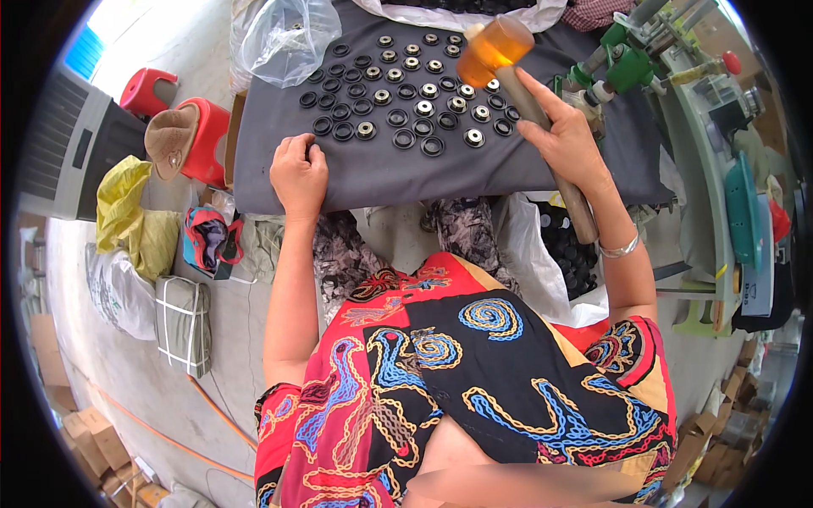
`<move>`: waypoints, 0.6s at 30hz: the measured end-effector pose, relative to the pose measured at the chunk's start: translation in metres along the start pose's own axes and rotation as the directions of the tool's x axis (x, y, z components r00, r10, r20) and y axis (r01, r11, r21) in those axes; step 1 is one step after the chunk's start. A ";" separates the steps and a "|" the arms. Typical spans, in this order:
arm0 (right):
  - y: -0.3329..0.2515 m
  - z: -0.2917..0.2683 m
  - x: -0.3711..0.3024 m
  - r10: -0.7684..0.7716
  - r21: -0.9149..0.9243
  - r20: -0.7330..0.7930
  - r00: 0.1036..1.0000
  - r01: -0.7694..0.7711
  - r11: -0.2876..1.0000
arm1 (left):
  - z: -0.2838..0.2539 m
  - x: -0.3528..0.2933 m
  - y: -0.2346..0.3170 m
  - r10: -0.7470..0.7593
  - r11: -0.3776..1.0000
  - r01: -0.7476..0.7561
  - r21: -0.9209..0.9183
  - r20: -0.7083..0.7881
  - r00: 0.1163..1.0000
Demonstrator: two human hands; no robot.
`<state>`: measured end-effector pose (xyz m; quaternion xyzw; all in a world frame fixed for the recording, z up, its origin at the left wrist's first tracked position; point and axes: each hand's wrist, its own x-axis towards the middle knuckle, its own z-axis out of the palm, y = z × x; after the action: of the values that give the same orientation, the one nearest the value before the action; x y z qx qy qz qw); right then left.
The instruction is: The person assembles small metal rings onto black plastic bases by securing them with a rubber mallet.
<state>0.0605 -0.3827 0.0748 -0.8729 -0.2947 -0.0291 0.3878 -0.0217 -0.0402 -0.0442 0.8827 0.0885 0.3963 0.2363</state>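
Observation:
My right hand [569, 144] is wrapped round the wooden handle of a mallet [501, 49], raised over the right part of the table. The mallet's head is amber and see-through; its handle slopes down past my wrist. My left hand [300, 173] lies at the near left edge of the dark grey cloth [373, 182], fingers curled; whether anything is in them is hidden. Beyond both hands, several round black rings [425, 146] are spread in loose rows. Among them, several round black pieces with silvery metal centres [473, 141] lie flat.
A clear plastic bag [288, 42] sits at the table's far left. Green metal equipment [631, 68] stands to the right. By my right thigh, a white sack [529, 254] holds black parts [569, 254]. Red stools [207, 140], a yellow sack [127, 207] and a wrapped bundle [184, 326] are leftward.

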 end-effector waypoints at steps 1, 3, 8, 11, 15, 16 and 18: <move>0.000 0.004 0.003 -0.061 -0.013 -0.026 0.998 0.060 0.998 | 0.001 -0.003 0.000 -0.002 1.000 0.002 0.000 0.005 1.000; 0.007 0.013 0.012 -0.077 -0.006 -0.012 0.997 0.076 0.997 | 0.005 0.000 -0.002 -0.026 0.999 0.026 -0.019 0.016 1.000; 0.018 0.031 0.028 0.149 -0.212 0.181 0.972 -0.110 0.971 | 0.012 0.013 -0.005 -0.066 0.996 0.067 -0.054 0.009 0.998; 0.003 0.030 0.032 0.021 -0.137 0.171 0.985 0.002 0.991 | -0.017 0.008 -0.008 -0.089 0.992 0.085 0.088 0.040 0.995; -0.003 0.018 0.024 0.045 0.117 0.090 0.995 -0.055 0.992 | -0.005 0.009 0.000 -0.042 0.997 0.045 0.068 -0.043 0.998; 0.016 0.011 0.012 0.009 0.094 0.044 0.999 -0.014 0.996 | 0.007 0.006 -0.001 -0.029 1.000 0.028 -0.008 -0.077 0.997; 0.027 0.003 0.001 0.016 0.193 0.078 0.997 -0.031 0.981 | 0.010 0.003 0.009 -0.041 0.991 0.031 -0.131 -0.080 0.996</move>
<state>0.0747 -0.3945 0.0555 -0.8349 -0.3003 0.0376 0.4597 -0.0122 -0.0500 -0.0437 0.8467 0.0882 0.4330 0.2963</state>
